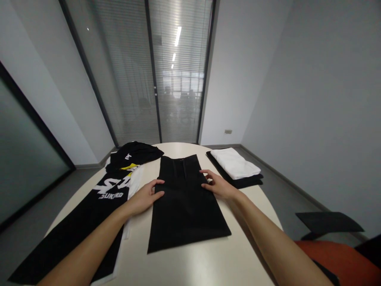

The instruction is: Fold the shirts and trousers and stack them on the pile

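Observation:
Black shorts (184, 210) with a drawstring lie flat on the pale round table (193, 266), waistband at the far side. My left hand (145, 196) rests at their left edge, thumb and fingers apart on the cloth. At the right edge, near the waistband, my right hand (217, 184) touches the fabric with its fingers spread. Neither hand grips the cloth.
On the left lie a black garment with white lettering (86, 214) and a bunched black garment (133, 153). A folded white cloth (235, 163) sits on folded black cloth (248, 182) at the right. An orange chair (336, 258) stands lower right.

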{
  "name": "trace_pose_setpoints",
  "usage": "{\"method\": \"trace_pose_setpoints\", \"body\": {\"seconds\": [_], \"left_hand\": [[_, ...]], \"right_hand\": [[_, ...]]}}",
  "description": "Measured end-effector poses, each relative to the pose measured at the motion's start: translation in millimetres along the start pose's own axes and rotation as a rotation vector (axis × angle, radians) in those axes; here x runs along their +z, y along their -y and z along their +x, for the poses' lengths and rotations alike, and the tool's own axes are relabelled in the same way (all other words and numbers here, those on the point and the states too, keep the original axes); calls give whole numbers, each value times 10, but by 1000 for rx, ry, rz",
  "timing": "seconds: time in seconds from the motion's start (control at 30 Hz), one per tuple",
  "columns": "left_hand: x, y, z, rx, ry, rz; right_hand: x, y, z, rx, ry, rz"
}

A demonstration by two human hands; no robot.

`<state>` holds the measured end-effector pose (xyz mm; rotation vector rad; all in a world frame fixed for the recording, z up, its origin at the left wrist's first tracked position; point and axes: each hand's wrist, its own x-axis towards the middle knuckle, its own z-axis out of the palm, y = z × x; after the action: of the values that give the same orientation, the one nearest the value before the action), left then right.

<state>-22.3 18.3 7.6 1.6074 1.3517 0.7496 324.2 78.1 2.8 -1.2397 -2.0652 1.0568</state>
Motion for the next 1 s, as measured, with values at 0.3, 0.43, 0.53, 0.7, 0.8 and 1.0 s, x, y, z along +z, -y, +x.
{"method": "trace_pose_setpoints", "body": {"seconds": [0.3, 0.43, 0.53, 0.7, 0.8, 1.0], "left_hand": [[-77, -161, -122, 0, 93, -112], [-118, -265, -116, 122, -21, -158], [-104, -248, -52, 159, -98, -209], [35, -46, 120, 148, -100, -145], [82, 19, 147, 131, -102, -50], [20, -50, -9, 108, -18, 136]], "right_hand": [[-74, 242, -148, -12, 67, -59], [-87, 273, -92, -166, -16, 85], [-58, 234, -19, -211, -162, 195], [88, -31, 137, -51, -186, 182], [116, -113, 167, -2, -180, 61], [-18, 68, -20, 91, 40, -12]]}}
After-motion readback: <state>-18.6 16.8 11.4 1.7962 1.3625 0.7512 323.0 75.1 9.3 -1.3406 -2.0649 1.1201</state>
